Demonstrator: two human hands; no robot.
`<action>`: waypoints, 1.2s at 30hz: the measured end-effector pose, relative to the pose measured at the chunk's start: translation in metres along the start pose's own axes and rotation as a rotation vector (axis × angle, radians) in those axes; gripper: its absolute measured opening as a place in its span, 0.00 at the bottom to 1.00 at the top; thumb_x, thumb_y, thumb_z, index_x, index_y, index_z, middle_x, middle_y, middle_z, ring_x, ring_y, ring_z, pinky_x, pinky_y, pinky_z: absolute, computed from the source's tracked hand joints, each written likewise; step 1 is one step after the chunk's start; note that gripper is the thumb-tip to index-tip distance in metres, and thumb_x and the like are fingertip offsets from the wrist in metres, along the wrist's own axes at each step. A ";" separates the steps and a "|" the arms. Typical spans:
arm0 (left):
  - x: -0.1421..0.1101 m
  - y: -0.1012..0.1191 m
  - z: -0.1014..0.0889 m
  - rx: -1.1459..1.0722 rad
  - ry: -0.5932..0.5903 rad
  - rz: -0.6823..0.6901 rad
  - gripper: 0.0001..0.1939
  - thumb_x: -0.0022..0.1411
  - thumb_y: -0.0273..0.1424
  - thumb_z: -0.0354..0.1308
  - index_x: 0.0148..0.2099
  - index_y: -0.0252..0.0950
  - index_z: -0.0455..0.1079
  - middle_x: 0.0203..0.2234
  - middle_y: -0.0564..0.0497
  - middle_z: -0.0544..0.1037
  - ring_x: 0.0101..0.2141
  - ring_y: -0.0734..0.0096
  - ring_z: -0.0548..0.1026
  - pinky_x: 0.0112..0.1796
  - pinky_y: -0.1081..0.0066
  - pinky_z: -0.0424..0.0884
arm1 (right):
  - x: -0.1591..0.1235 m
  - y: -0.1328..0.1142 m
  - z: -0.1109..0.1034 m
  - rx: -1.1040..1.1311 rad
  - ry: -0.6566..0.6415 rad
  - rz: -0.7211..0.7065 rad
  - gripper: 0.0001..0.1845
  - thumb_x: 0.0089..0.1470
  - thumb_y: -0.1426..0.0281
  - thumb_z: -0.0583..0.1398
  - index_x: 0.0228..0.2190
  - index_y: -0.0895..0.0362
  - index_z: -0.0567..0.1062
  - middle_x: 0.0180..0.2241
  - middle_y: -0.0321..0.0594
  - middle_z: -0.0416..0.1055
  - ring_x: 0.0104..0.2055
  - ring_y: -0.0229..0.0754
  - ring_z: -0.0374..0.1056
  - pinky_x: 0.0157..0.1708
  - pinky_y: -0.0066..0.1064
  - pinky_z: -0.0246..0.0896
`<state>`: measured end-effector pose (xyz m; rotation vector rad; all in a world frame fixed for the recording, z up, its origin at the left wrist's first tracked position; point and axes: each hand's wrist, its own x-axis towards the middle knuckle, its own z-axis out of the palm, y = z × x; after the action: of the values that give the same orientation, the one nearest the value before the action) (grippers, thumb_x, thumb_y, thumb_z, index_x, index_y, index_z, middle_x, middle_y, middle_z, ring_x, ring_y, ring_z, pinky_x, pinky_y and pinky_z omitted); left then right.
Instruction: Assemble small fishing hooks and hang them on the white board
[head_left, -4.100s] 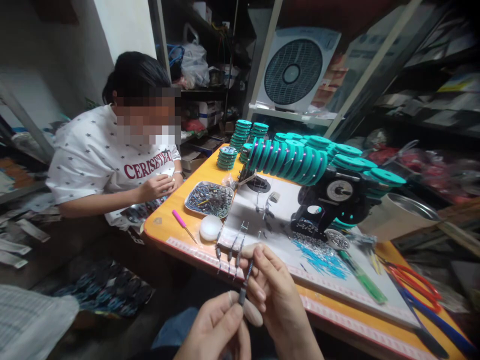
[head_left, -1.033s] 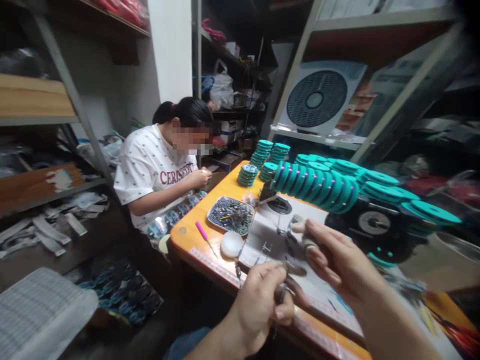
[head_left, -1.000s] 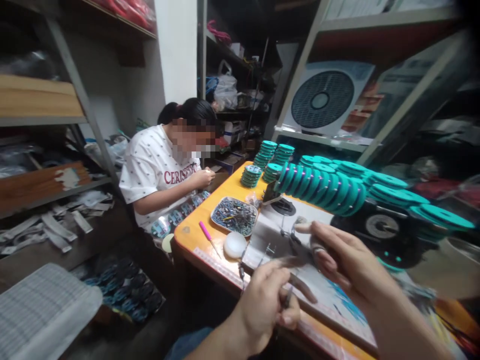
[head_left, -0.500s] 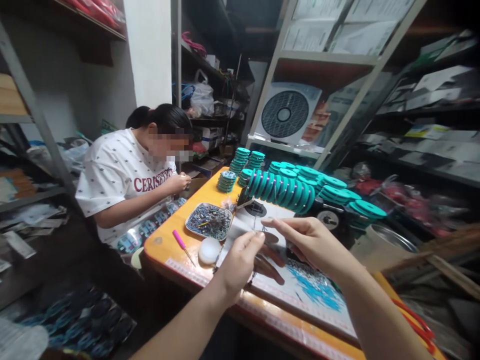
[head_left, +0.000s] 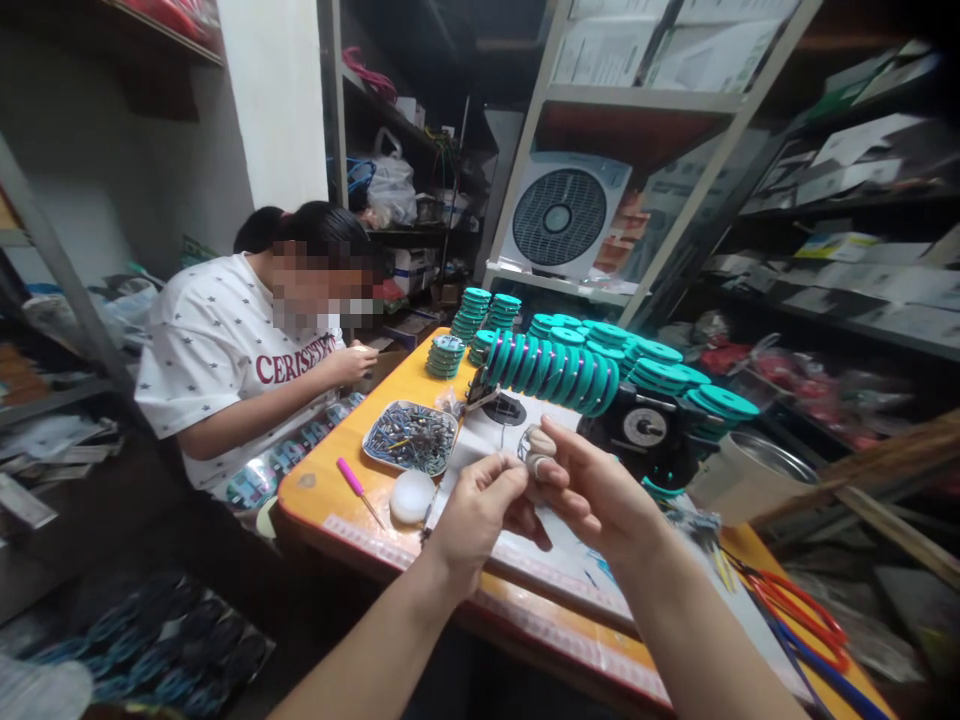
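Observation:
My left hand (head_left: 484, 505) is closed above the front of the table, thumb and forefinger pinched on a thin dark wire (head_left: 523, 441). My right hand (head_left: 600, 490) faces it closely, its fingers curled in around the same wire; beige covers (head_left: 541, 447) wrap some of its fingertips. The far end of the wire is too small to make out. Beyond both hands, a row of green discs (head_left: 551, 372) stands on edge in a black holder. Under the hands lies a white board (head_left: 472, 440) with a black round patch (head_left: 502, 408).
A tray of small wired parts (head_left: 409, 437), a round white container (head_left: 412, 497) and a pink-handled screwdriver (head_left: 352, 480) are on the left of the yellow table (head_left: 315, 480). Stacked green discs (head_left: 660, 370) line the back. Red-handled pliers (head_left: 802, 615) lie right. A co-worker (head_left: 247, 360) sits at left.
My right hand's fingers have curled in toward my left fingertips, showing their beige covers. My left hand keeps its pinch. The view has shifted slightly, uncovering the tools on the right.

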<state>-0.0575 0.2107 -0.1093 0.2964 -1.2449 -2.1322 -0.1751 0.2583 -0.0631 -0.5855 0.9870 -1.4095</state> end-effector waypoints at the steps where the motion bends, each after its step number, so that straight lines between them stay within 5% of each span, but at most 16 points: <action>1: -0.001 -0.001 0.000 -0.013 -0.002 -0.015 0.11 0.58 0.36 0.54 0.29 0.33 0.64 0.16 0.56 0.69 0.15 0.78 0.68 0.21 0.76 0.67 | 0.002 0.001 0.001 0.014 0.005 -0.006 0.17 0.59 0.64 0.54 0.21 0.58 0.63 0.13 0.29 0.61 0.06 0.26 0.50 0.04 0.14 0.40; 13: -0.030 -0.017 -0.004 -0.199 -0.082 -0.226 0.10 0.64 0.34 0.49 0.37 0.32 0.66 0.21 0.53 0.73 0.17 0.72 0.75 0.21 0.77 0.68 | 0.000 0.000 -0.009 -0.052 0.016 -0.074 0.15 0.57 0.63 0.57 0.23 0.56 0.62 0.14 0.29 0.61 0.07 0.25 0.49 0.05 0.13 0.38; 20: -0.031 -0.019 -0.006 -0.298 -0.036 -0.249 0.10 0.66 0.35 0.46 0.39 0.34 0.64 0.15 0.58 0.69 0.07 0.81 0.61 0.14 0.77 0.65 | -0.002 0.001 -0.009 -0.119 0.020 -0.089 0.16 0.57 0.61 0.57 0.23 0.57 0.63 0.14 0.29 0.62 0.07 0.25 0.49 0.05 0.14 0.38; 26: -0.030 -0.016 -0.007 -0.351 -0.041 -0.279 0.06 0.62 0.32 0.53 0.35 0.34 0.63 0.13 0.61 0.66 0.07 0.89 0.47 0.10 0.84 0.54 | -0.002 0.002 -0.008 -0.088 0.027 -0.079 0.15 0.56 0.61 0.58 0.24 0.57 0.63 0.14 0.29 0.62 0.07 0.25 0.49 0.05 0.14 0.38; 36: -0.027 -0.019 -0.009 -0.461 -0.067 -0.256 0.08 0.61 0.28 0.52 0.31 0.36 0.56 0.18 0.61 0.62 0.11 0.90 0.45 0.13 0.84 0.46 | 0.000 0.006 -0.007 -0.012 0.072 -0.120 0.15 0.54 0.63 0.58 0.23 0.55 0.59 0.14 0.28 0.61 0.07 0.26 0.48 0.04 0.15 0.38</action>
<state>-0.0405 0.2279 -0.1331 0.1899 -0.7443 -2.5919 -0.1779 0.2605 -0.0719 -0.6148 1.0322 -1.5414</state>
